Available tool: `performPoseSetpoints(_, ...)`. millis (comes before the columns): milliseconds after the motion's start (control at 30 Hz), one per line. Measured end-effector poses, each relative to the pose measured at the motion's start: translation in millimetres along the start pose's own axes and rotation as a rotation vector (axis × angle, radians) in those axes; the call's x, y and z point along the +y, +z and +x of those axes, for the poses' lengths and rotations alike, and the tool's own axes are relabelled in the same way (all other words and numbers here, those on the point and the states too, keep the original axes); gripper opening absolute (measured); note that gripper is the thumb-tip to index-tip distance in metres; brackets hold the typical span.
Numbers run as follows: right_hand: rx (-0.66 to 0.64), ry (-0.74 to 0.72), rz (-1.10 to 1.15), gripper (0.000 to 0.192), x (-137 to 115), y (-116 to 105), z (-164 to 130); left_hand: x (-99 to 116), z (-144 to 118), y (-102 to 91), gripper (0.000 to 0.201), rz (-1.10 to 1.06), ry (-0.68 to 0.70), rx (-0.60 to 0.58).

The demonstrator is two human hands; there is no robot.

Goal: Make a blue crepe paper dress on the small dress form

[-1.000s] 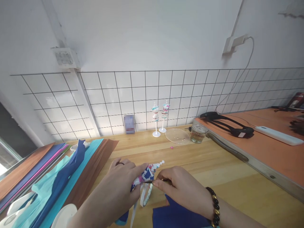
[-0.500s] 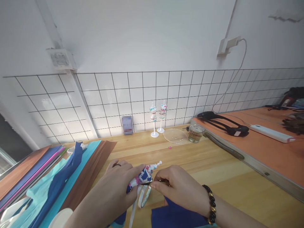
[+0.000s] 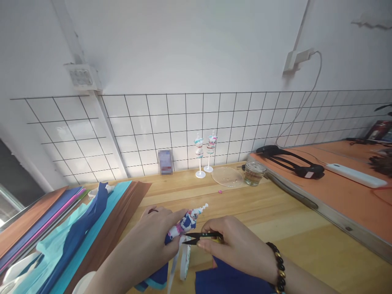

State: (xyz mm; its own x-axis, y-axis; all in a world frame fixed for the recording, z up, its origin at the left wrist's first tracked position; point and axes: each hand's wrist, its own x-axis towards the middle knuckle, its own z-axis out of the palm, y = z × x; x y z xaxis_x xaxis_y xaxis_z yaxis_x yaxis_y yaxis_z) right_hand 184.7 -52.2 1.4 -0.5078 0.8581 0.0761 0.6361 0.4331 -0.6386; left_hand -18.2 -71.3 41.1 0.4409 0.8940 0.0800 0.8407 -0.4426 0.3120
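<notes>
Our left hand (image 3: pixel 153 239) pinches the little doll dress (image 3: pixel 183 222) just above the counter (image 3: pixel 275 216) so it stays steady. Our right hand (image 3: pixel 232 245) squeezes small black scissors (image 3: pixel 199 237), tips open beside it.

Table (image 3: pixel 275 212), centre frame: pale wood, smooth, satin sheen. Wall tiles (image 3: pixel 183 122): glossy white. Paper sheets (image 3: pixel 61 228), lower left: matt, coloured. Snips (image 3: pixel 200 236), lower centre: black blades, dull finish. Jar (image 3: pixel 253 172), right of centre: clear glass. Raised board (image 3: pixel 352 196), right: matt orange.
</notes>
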Motion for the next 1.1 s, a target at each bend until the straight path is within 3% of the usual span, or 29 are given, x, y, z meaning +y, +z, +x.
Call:
performPoseSetpoints(333,-0.059,0.045,0.183,0.034,13.4,3.0,0.6,-0.7,-0.4,0.2,0.027,-0.053,0.027,-0.017)
performPoseSetpoints(500,-0.093,0.074,0.214,0.031,14.3,0.1,-2.4,1.2,-1.8,-1.2,0.018,-0.051,0.020,-0.024)
performPoseSetpoints(900,-0.057,0.056,0.146,0.033,16.3,-3.4,-7.7,-0.5,-1.2,-4.0,0.021,-0.077,-0.027,0.027)
performPoseSetpoints(1100,0.037,0.062,0.155,0.036,28.9,-22.0,-7.0,-9.7,3.0,-5.3,0.033,-0.132,-0.080,0.131)
